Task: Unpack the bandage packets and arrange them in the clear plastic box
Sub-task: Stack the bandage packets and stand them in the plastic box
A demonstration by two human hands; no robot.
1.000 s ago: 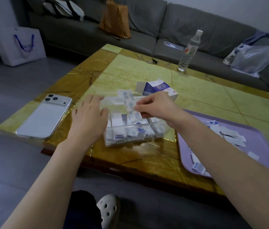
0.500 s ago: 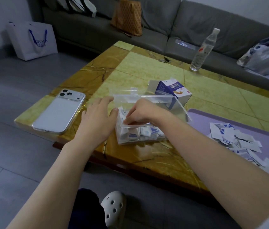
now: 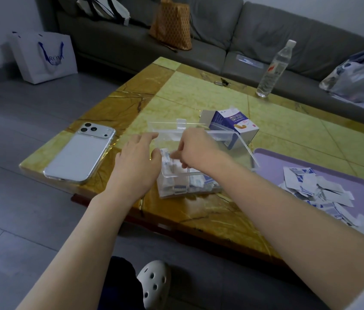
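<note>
table (image 3: 199, 95): yellow-green panels, amber veined border
tray (image 3: 272, 159), 3 o'clock: lilac
bandage packets (image 3: 319, 191): white, blue print
carton (image 3: 237, 124), 1 o'clock: blue, white
phone (image 3: 80, 155), 9 o'clock: silver-white
sofa (image 3: 261, 34): grey

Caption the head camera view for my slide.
Right hand holds bandage packets in the clear plastic box; left hand beside it.

A phone (image 3: 80, 153) lies at the table's (image 3: 199, 92) left edge; a bottle (image 3: 274, 68) stands upper right. Along the top, a sofa (image 3: 255, 41) holds an orange bag (image 3: 172, 25). A white bag (image 3: 44, 57) stands upper left.
</note>
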